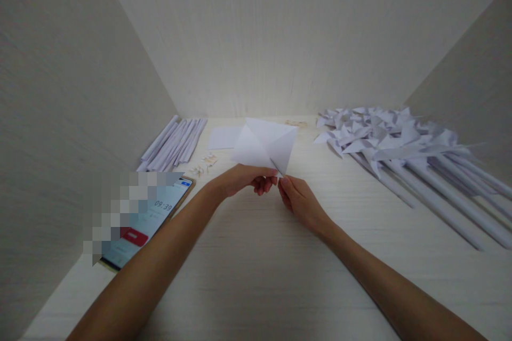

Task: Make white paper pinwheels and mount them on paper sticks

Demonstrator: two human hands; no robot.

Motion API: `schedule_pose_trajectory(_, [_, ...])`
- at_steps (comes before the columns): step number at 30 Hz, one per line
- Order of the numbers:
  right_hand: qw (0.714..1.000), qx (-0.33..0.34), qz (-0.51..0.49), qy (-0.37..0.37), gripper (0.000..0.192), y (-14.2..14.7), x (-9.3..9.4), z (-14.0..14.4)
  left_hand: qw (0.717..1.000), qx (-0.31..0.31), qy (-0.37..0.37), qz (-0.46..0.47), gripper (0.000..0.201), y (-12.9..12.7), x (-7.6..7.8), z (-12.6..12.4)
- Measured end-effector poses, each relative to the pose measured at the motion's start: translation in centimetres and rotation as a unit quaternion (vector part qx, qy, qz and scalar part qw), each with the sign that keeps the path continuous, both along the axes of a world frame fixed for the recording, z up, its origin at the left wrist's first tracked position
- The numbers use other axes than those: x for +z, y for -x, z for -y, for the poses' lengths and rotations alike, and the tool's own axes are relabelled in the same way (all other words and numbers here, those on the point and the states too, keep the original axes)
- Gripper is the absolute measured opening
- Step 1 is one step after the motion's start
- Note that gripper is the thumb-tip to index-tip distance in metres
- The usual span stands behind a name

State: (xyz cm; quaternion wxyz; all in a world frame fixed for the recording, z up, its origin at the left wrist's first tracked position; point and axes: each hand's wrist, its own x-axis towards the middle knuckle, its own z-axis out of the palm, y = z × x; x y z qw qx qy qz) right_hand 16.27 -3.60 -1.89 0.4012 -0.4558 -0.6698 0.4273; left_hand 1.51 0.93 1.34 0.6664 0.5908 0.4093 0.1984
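Held just above the worktop [256,277] near its middle: a square sheet of white paper [264,146], creased along both diagonals, standing tilted up toward the back wall with one corner pointing down. Probably very light and thin, limp enough to sag if gripped far from an edge, and quick to crumple or take a stray crease under a hard pinch; smooth, so likely to slip between dry fingertips unless pinched flat. Best taken at that lower corner or along a crease line, where the folds lend some stiffness. Left hand [248,177] closed on the paper at the bottom corner, fingers curled under, thumb on top, forearm running in low from the near left. Right hand [298,200] just beside it, fingertips drawn together at the same corner; touching the paper or only meeting the left fingers, cannot tell. Both wrists hovering clear of the surface. To the left, a bundle of rolled paper sticks [174,144] and a phone [148,221] showing a timer; to the right, a heap of finished paper pinwheels [384,136] on long stems.
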Motion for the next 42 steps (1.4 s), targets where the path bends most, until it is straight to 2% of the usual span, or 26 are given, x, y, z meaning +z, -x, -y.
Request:
schedule_pose_trajectory(5, [1.000, -0.008, 0.002, 0.002, 0.039, 0.13, -0.06, -0.03, 1.000, 0.016, 0.000, -0.002, 0.022, -0.23, 0.34, 0.13])
schedule_pose_trajectory(10, [0.999, -0.046, -0.004, 0.011, 0.037, 0.13, -0.38, 0.01, 0.991, 0.123, -0.035, 0.028, 0.024, -0.14, 0.67, -0.02])
schedule_pose_trajectory(12, [0.999, -0.051, -0.005, 0.015, 0.037, 0.12, -0.42, 0.03, 0.987, 0.145, -0.048, 0.044, 0.023, -0.03, 0.74, -0.12])
schedule_pose_trajectory(23, [0.998, -0.051, -0.022, 0.024, 0.037, 0.09, -0.31, 0.08, 0.988, 0.133, -0.073, 0.028, 0.026, -0.13, 0.48, -0.15])
schedule_pose_trajectory(30, [0.998, -0.053, -0.036, 0.029, 0.035, 0.09, -0.50, -0.05, 0.987, 0.129, -0.096, -0.014, 0.029, -0.35, 0.60, 0.02])
schedule_pose_trajectory(42, [0.997, -0.055, -0.053, 0.026, 0.034, 0.23, -0.63, -0.06, 0.988, 0.113, -0.107, -0.014, 0.029, -0.59, 0.67, 0.34])
